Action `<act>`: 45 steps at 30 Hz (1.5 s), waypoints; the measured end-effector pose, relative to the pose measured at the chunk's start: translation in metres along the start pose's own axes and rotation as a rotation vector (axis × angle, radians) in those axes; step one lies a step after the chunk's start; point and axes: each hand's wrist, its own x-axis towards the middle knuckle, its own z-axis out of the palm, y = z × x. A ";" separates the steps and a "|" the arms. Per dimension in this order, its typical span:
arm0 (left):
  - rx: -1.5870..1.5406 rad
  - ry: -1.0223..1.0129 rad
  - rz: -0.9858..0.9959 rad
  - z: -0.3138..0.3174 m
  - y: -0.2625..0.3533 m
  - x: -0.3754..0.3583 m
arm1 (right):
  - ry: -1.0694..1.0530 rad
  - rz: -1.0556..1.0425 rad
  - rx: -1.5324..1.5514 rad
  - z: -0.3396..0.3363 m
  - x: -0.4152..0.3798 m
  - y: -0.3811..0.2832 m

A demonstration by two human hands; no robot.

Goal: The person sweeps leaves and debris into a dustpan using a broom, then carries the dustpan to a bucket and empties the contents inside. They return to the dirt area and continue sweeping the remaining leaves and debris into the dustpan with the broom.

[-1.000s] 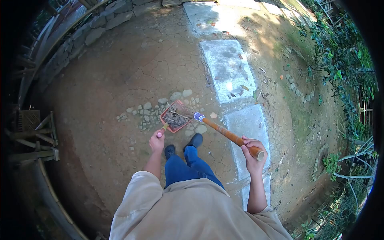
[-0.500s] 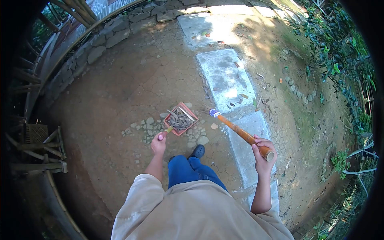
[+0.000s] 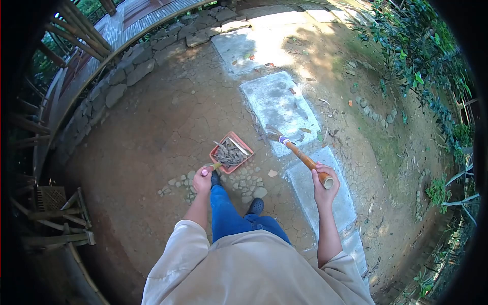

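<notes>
Gripping 1 tool per hand, person stands on cracked brown earth [image 3: 147, 119]. Left hand [image 3: 202, 179] is closed around the pink-tipped end of a short yellow-green handle [image 3: 216, 165], part of an orange-red, square plastic dustpan [image 3: 235, 137]. Dustpan sits in front of the body, left of the slab path, by the upper edge of a patch of rounded grey stones [image 3: 245, 183]; whether its underside touches the earth, cannot tell. Inside it: a heap of grey-brown dry debris [image 3: 229, 154], plus 1 pale strip along the right side.

Right hand [image 3: 326, 185] is wrapped around a brown bamboo broom [image 3: 304, 158] near its hollow top end. Broom tilts away, up and left in view; purple and white binding [image 3: 284, 140] near the far end, then thin dark bristles [image 3: 274, 134] over the left edge of a pale grey concrete slab [image 3: 280, 99]. Bristle contact with slab: cannot tell. A few dry leaves [image 3: 305, 130] lie on that slab, just beside the bristles.

Blue jeans [image 3: 226, 216], 2 dark clogs [image 3: 255, 206], beige top [image 3: 254, 269]. Leafy green shrub [image 3: 419, 53] at right, flat-stone edging [image 3: 140, 72] at upper left.
</notes>
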 end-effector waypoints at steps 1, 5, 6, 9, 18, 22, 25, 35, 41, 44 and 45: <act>-0.003 -0.010 -0.006 0.000 0.005 0.007 | 0.022 0.004 -0.028 0.009 0.006 0.003; 0.018 -0.053 0.017 0.004 0.017 0.056 | 0.023 -0.064 -0.093 0.057 0.033 0.023; 0.016 -0.074 0.029 0.012 0.010 0.075 | 0.018 -0.074 -0.111 0.071 0.040 0.028; 0.045 -0.135 0.047 0.012 0.016 0.122 | 0.014 -0.068 -0.163 0.122 0.049 0.043; 0.121 -0.213 0.133 0.004 0.047 0.238 | -0.140 0.042 -0.145 0.223 0.047 -0.011; 0.167 -0.231 0.173 0.003 0.052 0.271 | 0.020 0.098 -0.156 0.229 0.054 -0.042; 0.187 -0.251 0.187 0.006 0.057 0.287 | 0.161 0.144 -0.094 0.224 0.058 -0.054; 0.224 -0.284 0.205 0.012 0.062 0.315 | 0.047 0.145 -0.279 0.264 0.034 -0.057; 0.255 -0.304 0.144 0.010 0.073 0.313 | 0.010 0.205 -0.162 0.267 0.031 -0.064; 0.239 -0.273 0.166 0.015 0.066 0.316 | 0.068 0.230 -0.076 0.259 0.038 -0.066; 0.248 -0.280 0.148 0.014 0.069 0.316 | 0.093 0.244 -0.051 0.254 0.040 -0.066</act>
